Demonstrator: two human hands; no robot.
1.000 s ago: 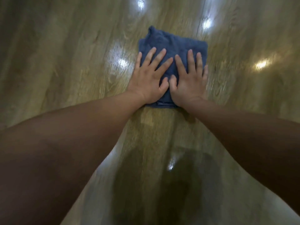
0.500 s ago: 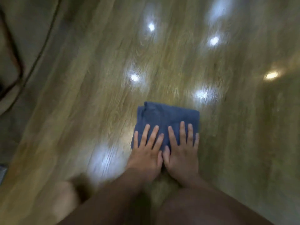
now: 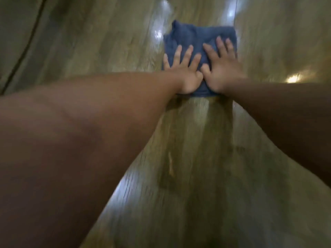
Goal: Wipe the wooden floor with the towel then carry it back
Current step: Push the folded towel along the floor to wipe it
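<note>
Both arms are stretched out straight. The left arm [image 3: 93, 133] comes in from 8 o'clock and fills the lower left, running up toward 1 o'clock. The right arm [image 3: 286, 111] comes in from 4 o'clock and angles toward 10 o'clock. The wrists meet just above centre, near 12 o'clock. The left hand [image 3: 184, 74] and the right hand [image 3: 222, 68] lie palm down side by side, fingers straight and spread, pointing toward 12 o'clock. The thumbs are just beside each other. Both hands are blurred.
</note>
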